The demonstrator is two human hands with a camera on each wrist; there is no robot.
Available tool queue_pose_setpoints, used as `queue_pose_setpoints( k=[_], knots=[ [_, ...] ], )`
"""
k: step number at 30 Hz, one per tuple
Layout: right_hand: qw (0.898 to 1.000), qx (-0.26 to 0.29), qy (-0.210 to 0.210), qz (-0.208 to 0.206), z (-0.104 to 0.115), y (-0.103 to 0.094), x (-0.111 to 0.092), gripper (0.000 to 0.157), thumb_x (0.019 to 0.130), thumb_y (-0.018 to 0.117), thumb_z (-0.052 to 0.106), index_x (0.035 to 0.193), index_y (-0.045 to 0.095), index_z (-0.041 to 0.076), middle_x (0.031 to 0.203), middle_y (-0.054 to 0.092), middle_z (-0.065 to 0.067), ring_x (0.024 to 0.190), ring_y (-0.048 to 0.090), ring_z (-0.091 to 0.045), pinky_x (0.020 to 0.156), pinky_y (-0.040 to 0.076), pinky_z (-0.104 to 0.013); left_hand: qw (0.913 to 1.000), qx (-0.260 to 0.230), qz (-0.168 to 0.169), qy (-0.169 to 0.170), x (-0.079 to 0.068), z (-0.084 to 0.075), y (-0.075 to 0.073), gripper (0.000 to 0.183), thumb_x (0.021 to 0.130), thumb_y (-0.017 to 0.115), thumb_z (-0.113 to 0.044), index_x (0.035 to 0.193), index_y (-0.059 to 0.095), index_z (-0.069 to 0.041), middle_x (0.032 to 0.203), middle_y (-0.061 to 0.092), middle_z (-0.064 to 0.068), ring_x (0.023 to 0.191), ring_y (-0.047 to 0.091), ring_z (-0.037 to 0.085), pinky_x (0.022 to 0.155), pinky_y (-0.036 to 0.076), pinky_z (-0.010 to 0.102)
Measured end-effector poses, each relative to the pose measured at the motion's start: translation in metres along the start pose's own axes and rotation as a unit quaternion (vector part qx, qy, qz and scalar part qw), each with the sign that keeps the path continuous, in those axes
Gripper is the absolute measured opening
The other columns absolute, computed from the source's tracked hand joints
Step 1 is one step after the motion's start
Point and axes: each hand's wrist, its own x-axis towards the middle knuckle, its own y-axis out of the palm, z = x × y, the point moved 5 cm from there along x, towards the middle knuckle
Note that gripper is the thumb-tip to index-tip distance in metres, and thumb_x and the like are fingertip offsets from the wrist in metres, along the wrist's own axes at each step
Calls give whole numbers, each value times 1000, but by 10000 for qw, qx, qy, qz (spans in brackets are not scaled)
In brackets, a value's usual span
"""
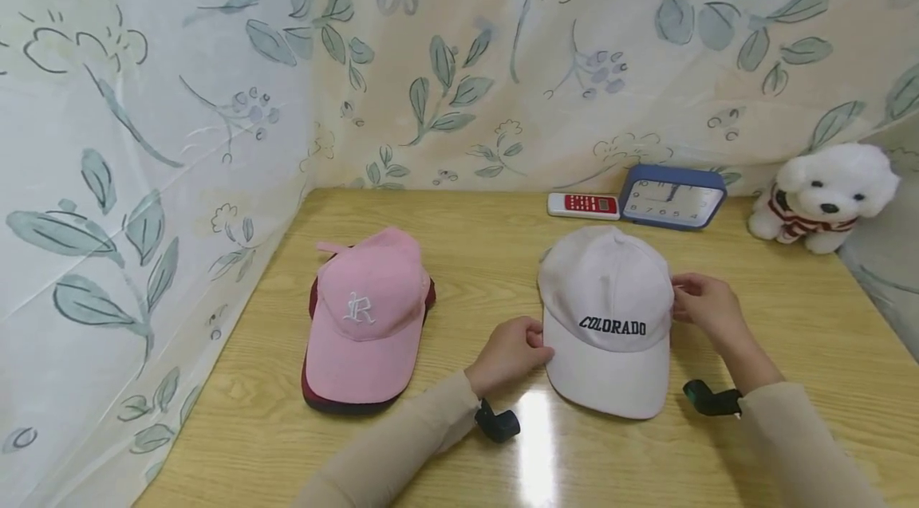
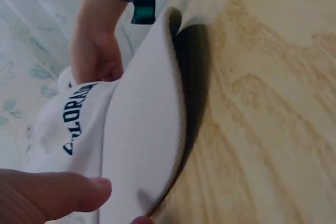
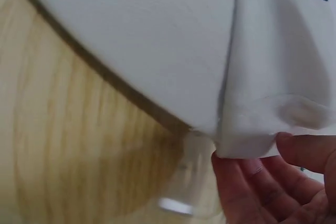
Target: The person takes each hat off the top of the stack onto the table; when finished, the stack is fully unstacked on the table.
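Observation:
A white baseball cap (image 1: 613, 313) with COLORADO across its front lies on the wooden table, brim toward me. At its left side my left hand (image 1: 511, 350) grips the edge where brim meets crown, thumb (image 2: 79, 195) over the white fabric; most of its other fingers are out of sight in the left wrist view. My right hand (image 1: 711, 307) pinches the opposite lower rim, with its thumb outside and its fingers (image 3: 236, 187) at the edge underneath. To the left, a pink cap (image 1: 373, 313) with a white letter R sits on top of a dark red cap (image 1: 311, 392).
Along the back stand a white and red remote-like device (image 1: 583, 206), a blue-framed clock (image 1: 673, 198) and a white plush dog (image 1: 826, 193). Floral cloth (image 1: 459, 61) hangs behind and at the left. A dark strap-like piece shows at each wrist. Bare wood (image 1: 481, 269) separates the caps.

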Motion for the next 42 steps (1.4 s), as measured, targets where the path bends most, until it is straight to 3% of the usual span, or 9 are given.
queue_pose_setpoints(
  k=[6,9,12,18,24,28,34,38,42],
  knots=[
    [9925,-833,-460,-763,22,-16,-4,42,95,49,25,121,53,-8,113,56,-29,82,61,-21,58,50,-20,9994,297,-66,132,-10,-8,-27,40,81,69,-25,116,60,-7,83,62,-6,73,55,3,66,44,20],
    [9870,-846,-600,-1229,48,-23,-8,40,94,50,28,120,56,-2,114,58,-24,88,59,-24,56,45,-14,9989,208,-305,275,-21,-12,-57,39,83,67,-26,119,60,-10,90,63,-4,73,56,6,61,45,22],
    [9874,-573,-732,-1279,82,-17,-10,43,94,50,33,122,57,2,117,57,-20,93,56,-22,60,42,-11,9970,55,-680,365,-37,-12,-95,39,85,65,-27,121,59,-13,96,62,-3,75,56,9,59,47,24],
    [9864,-22,-1477,-725,153,33,-3,34,92,56,26,117,59,3,111,61,-16,93,59,-24,66,47,-13,9812,240,-1871,396,-80,7,-174,34,84,67,-18,117,61,-9,94,63,1,80,59,14,70,49,31],
    [9833,366,-1783,-52,194,103,10,29,90,60,17,115,61,2,105,64,-14,87,63,-24,67,50,-24,9625,608,-2606,-443,-125,52,-224,35,85,65,-20,116,60,-6,95,64,9,84,61,23,72,49,36],
    [9812,904,-1642,467,204,157,18,28,90,60,17,113,62,1,100,65,-15,84,64,-27,68,53,-33,9530,559,-2734,-1183,-145,92,-235,38,88,63,-25,119,58,-4,101,64,14,90,61,27,70,48,32],
    [9741,1579,-939,1315,203,226,21,33,91,59,22,116,60,1,104,64,-14,90,63,-34,75,52,-41,9447,268,-2642,-1925,-160,143,-232,42,89,60,-28,121,56,0,108,61,19,97,60,31,70,47,27],
    [9716,1694,-785,1455,211,252,15,35,91,58,23,116,60,-1,103,64,-16,85,64,-32,74,52,-43,9443,231,-2504,-2122,-164,161,-223,42,90,58,-30,120,59,-1,106,61,17,97,60,30,71,46,28],
    [9709,1731,-917,1381,221,264,9,32,92,56,23,113,62,-2,97,63,-14,75,64,-28,69,53,-44,9429,322,-2548,-2122,-166,163,-216,39,91,56,-30,117,61,-1,107,62,19,95,59,29,74,45,31]
  ],
)
